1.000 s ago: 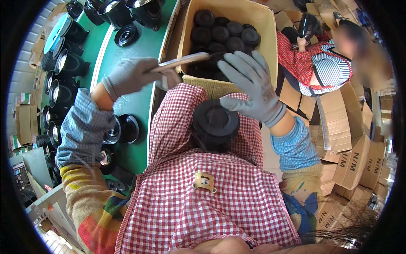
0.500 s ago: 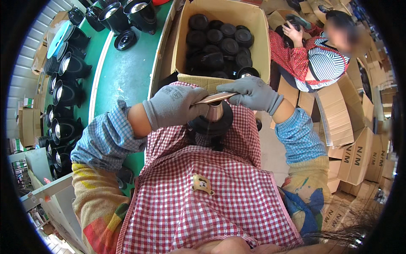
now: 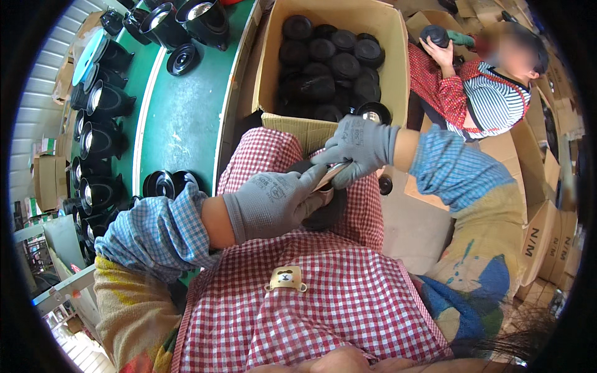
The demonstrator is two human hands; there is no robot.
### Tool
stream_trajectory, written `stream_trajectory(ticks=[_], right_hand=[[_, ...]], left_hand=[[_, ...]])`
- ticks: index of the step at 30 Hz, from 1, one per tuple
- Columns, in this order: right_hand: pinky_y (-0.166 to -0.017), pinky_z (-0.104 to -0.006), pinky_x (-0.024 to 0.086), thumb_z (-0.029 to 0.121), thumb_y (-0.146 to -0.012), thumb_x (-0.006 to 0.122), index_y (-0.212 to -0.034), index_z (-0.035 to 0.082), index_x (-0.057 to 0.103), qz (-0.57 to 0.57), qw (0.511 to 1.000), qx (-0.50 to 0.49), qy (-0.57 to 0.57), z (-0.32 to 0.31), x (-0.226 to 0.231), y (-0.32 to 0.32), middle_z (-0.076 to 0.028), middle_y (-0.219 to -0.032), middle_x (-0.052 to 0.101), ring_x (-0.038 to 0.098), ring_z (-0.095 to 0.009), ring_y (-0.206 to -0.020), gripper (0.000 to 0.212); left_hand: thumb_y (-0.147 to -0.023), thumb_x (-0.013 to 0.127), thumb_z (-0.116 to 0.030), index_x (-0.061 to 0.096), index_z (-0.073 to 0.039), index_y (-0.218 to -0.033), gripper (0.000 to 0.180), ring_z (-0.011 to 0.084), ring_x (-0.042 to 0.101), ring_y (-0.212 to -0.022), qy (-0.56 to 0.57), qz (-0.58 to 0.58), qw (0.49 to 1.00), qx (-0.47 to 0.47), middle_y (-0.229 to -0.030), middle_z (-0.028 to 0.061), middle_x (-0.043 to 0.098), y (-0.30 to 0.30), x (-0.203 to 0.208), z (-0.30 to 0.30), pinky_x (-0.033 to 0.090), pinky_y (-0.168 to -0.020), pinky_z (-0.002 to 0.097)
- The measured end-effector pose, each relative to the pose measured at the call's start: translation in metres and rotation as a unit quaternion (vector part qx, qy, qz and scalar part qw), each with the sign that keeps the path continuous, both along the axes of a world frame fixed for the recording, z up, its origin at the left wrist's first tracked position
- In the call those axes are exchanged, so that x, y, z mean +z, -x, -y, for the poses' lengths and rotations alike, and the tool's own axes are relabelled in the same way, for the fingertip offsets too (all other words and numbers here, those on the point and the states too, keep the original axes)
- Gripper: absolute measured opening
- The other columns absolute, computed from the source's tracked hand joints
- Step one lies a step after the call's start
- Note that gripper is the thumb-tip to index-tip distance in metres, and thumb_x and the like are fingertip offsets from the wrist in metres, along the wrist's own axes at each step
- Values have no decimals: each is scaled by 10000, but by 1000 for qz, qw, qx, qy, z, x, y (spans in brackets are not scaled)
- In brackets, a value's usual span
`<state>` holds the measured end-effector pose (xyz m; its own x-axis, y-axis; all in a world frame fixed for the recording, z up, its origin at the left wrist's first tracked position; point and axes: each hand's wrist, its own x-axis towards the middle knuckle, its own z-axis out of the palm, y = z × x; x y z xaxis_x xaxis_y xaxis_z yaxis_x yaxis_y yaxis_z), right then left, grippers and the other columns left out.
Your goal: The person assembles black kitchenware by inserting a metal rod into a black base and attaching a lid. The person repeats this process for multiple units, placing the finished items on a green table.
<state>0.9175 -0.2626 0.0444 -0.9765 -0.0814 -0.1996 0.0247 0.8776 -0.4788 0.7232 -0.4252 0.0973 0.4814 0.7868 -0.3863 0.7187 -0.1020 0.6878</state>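
Both my gloved hands are closed on a thin, flat metal tool whose exact kind I cannot make out. My left hand grips its nearer end, and my right hand the farther end. The tool slants across a black round part with a metal neck, which rests on my lap between my knees. The hands hide most of the neck and part of the tool. Past my right hand, a black part with a shiny metal centre sits at the near edge of the carton.
A cardboard carton of black round parts stands ahead. At left, a green work surface bears several black pots, black lids and a light-blue disc. A co-worker sits at right near stacked cartons.
The tool has turned from nearly level to a steeper slant. My left hand has moved right and nearer to me, my right hand slightly nearer. The co-worker's black part has been raised.
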Motion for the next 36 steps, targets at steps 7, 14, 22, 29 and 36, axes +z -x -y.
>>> stream_trajectory(ticks=[7, 14, 22, 29, 36], right_hand=[[-907, -399, 540, 578, -943, 606, -1557, 152, 393, -53, 945, -179, 270, 34, -32, -16, -210, -1167, 701, 700, -359, -1041, 777], [-1198, -589, 154, 696, -988, 332, -1590, 42, 263, -191, 925, -327, 42, 104, -8, -4, -255, -1573, 343, 307, -442, -1465, 891], [-1252, -379, 152, 723, -987, 281, -1623, 33, 70, -196, 733, -279, 588, 106, -14, 4, -181, -1660, 201, 233, -277, -1529, 962], [-1243, -417, 188, 878, -879, 146, -1628, 73, 150, -142, 703, -299, 629, 104, 20, 9, -178, -1651, 255, 298, -310, -1507, 1100], [-1141, -428, 398, 889, -872, 116, -1548, -7, 352, -130, 747, -218, 614, 51, -23, 10, -182, -1410, 591, 555, -330, -1313, 1147]], left_hand=[[-1047, 500, -330, 578, -71, -1249, 338, 347, 713, -792, -10, 26, 999, -37, -877, 180, 694, 30, -20, -27, 554, -742, 467], [-972, 549, -307, 635, -74, -1115, 286, 377, 691, -854, -159, 14, 986, -35, -912, 168, 703, 60, -88, -91, 545, -777, 468], [-828, 719, -196, 654, -34, -1096, 320, 353, 620, -1049, -474, 46, 878, 44, -1134, 154, 669, 49, -84, -101, 481, -913, 451], [-839, 700, -347, 661, -135, -1166, 391, 252, 627, -996, -435, 124, 878, -154, -1064, 58, 639, -31, -28, 15, 494, -857, 434], [-833, 695, -370, 599, -145, -922, 260, 223, 606, -827, -462, 104, 879, -64, -882, 31, 593, -60, -76, 10, 470, -722, 405]])
